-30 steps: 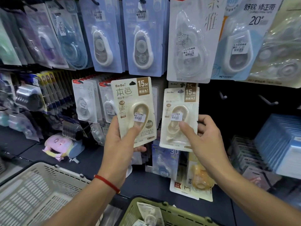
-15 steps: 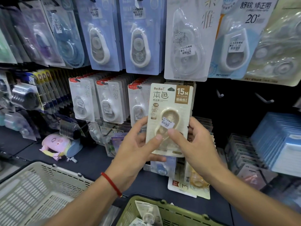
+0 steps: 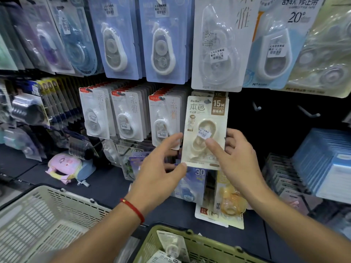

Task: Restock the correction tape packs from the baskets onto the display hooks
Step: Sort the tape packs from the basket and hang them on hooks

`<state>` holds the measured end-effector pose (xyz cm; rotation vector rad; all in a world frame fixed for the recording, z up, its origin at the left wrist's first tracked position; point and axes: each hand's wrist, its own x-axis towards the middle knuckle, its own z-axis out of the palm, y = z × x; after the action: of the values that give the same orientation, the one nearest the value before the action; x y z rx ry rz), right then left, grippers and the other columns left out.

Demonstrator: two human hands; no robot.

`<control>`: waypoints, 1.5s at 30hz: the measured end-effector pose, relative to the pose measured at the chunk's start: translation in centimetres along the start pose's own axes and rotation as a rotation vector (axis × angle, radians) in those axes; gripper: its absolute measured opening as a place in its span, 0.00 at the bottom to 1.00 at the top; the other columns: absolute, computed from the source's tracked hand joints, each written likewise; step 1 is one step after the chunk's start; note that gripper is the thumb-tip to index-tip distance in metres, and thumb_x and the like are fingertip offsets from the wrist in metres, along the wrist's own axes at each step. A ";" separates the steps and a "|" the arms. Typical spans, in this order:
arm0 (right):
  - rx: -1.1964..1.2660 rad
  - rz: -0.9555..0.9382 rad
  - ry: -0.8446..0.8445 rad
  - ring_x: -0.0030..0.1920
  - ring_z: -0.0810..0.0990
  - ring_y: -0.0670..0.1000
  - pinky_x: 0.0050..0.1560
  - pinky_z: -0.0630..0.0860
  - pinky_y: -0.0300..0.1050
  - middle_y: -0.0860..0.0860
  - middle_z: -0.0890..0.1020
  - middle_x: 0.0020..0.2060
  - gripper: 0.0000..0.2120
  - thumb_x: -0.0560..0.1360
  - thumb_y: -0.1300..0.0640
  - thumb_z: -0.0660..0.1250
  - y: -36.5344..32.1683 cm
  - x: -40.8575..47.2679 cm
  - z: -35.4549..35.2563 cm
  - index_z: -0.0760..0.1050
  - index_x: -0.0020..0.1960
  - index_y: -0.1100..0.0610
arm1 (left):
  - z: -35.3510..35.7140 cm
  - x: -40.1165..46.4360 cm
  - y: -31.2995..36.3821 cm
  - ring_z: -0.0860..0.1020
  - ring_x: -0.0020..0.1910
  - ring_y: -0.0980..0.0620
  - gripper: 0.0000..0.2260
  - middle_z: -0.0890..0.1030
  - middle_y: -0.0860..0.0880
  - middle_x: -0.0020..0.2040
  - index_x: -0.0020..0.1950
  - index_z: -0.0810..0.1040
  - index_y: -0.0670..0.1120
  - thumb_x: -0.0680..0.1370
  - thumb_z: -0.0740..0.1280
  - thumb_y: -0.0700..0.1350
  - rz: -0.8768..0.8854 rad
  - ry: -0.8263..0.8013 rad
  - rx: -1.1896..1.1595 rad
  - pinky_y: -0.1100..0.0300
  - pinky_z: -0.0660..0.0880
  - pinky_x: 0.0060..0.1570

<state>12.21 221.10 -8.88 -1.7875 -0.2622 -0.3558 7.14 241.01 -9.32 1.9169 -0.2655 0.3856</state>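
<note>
A beige correction tape pack [image 3: 206, 118] hangs on a display hook [image 3: 208, 101] in the middle row, with at least one like pack behind it. My right hand [image 3: 237, 160] pinches it, thumb on the front blister and fingers behind the right edge. My left hand [image 3: 161, 168], with a red string on the wrist, has its fingers spread and relaxed; only its thumb tip touches the pack's lower left corner. A green basket [image 3: 191, 238] at the bottom holds more packs [image 3: 171, 245]. A white basket [image 3: 38, 215] sits at the lower left.
White packs [image 3: 163, 120] fill the hooks left of the beige one. Two bare hooks [image 3: 256, 107] stick out to its right against the dark panel. Larger packs [image 3: 214, 46] hang above. Blue boxes [image 3: 326, 164] are stacked at right; loose packs [image 3: 224, 204] lie on the shelf below.
My left hand carried its beige pack rightward in front of the hanging one and onto the hook, then opened its fingers. My right hand stayed on the packs.
</note>
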 end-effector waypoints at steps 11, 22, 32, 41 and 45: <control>-1.210 -0.844 -0.156 0.84 0.56 0.60 0.80 0.55 0.69 0.56 0.59 0.84 0.27 0.80 0.50 0.69 3.2 3.6 -0.4 0.72 0.77 0.54 | -0.1 3.0 -1.7 0.61 0.78 0.44 0.34 0.64 0.44 0.78 0.80 0.69 0.50 0.74 0.71 0.38 0.164 0.087 0.682 0.47 0.68 0.74; -1.189 -0.602 -0.278 0.85 0.48 0.55 0.78 0.62 0.62 0.50 0.54 0.85 0.29 0.78 0.53 0.69 3.9 8.5 -1.6 0.69 0.78 0.53 | -0.4 2.9 -2.7 0.59 0.80 0.42 0.35 0.59 0.44 0.80 0.80 0.68 0.51 0.73 0.71 0.38 0.175 0.023 0.766 0.45 0.72 0.69; -0.989 -0.629 -0.302 0.75 0.70 0.59 0.68 0.74 0.58 0.56 0.71 0.77 0.22 0.79 0.61 0.66 4.1 4.4 -0.9 0.74 0.73 0.57 | -0.8 -0.6 -3.7 0.62 0.77 0.42 0.31 0.66 0.44 0.78 0.78 0.71 0.50 0.75 0.70 0.40 0.123 -0.086 0.723 0.44 0.68 0.73; -0.745 -0.221 -0.935 0.51 0.82 0.51 0.55 0.78 0.51 0.50 0.85 0.54 0.11 0.83 0.54 0.67 8.3 -6.1 3.0 0.81 0.63 0.54 | -1.2 -7.6 -8.5 0.74 0.70 0.42 0.25 0.76 0.45 0.70 0.78 0.70 0.53 0.80 0.67 0.47 -0.153 -0.899 1.012 0.47 0.74 0.65; -0.856 -0.028 -1.422 0.65 0.77 0.57 0.61 0.73 0.47 0.54 0.77 0.66 0.24 0.83 0.42 0.65 12.5 -12.7 4.9 0.71 0.73 0.55 | -1.2 -11.6 -11.5 0.70 0.76 0.43 0.31 0.69 0.43 0.78 0.83 0.63 0.52 0.81 0.69 0.46 -0.321 -1.205 0.976 0.51 0.69 0.73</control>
<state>5.41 222.99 -25.94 -2.5955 -1.2559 1.0224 0.46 246.31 -23.24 2.8859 -0.5964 -1.1181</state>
